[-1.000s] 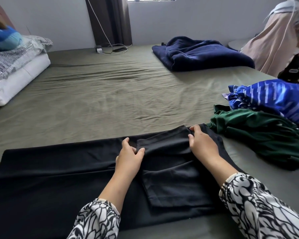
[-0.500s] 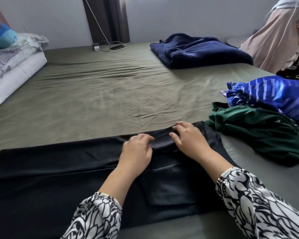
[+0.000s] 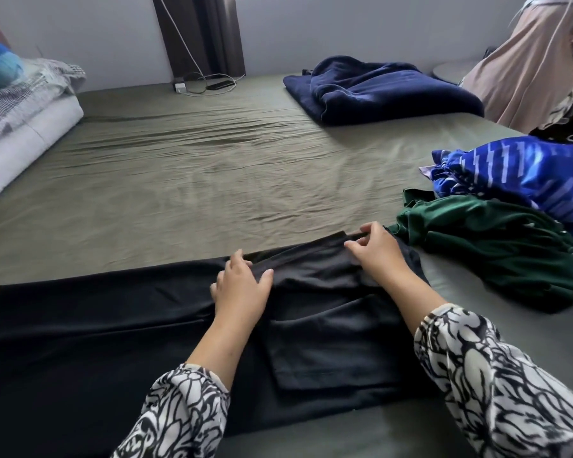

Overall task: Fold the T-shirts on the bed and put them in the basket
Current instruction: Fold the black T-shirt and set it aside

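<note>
- So the black T-shirt (image 3: 80, 325) is spread flat on the bed (image 3: 212, 166), right at the near edge. Its long axis runs left to right across the view, and the right end has a sleeve-ish flap folded back over the body.
- Left hand (image 3: 242, 289) sits palm down on the shirt's far edge about mid-length, thumb out to the right, fingers curled over the hem and pinching a fold of the cloth.
- Right hand (image 3: 377, 249) is further right and a bit further away, at the shirt's far right corner. Its fingers are bent and pinching the hem there, lifting it slightly off the sheet.
- Both forearms come in from the bottom of the view in black-and-white patterned sleeves (image 3: 497, 385).
- Just right of the black shirt there's a crumpled green T-shirt (image 3: 490, 246), nearly touching the right hand's corner, with a blue striped shirt (image 3: 523, 176) heaped against its far side.
- Further back on the bed, a navy blanket (image 3: 377, 90) is loosely folded.
- Far left has a white pillow (image 3: 24, 143) with patterned bedding stacked on it.
- A charger cable (image 3: 205, 84) lies by the curtain (image 3: 199, 31) at the wall.
- Can't see any basket in this shot.
</note>
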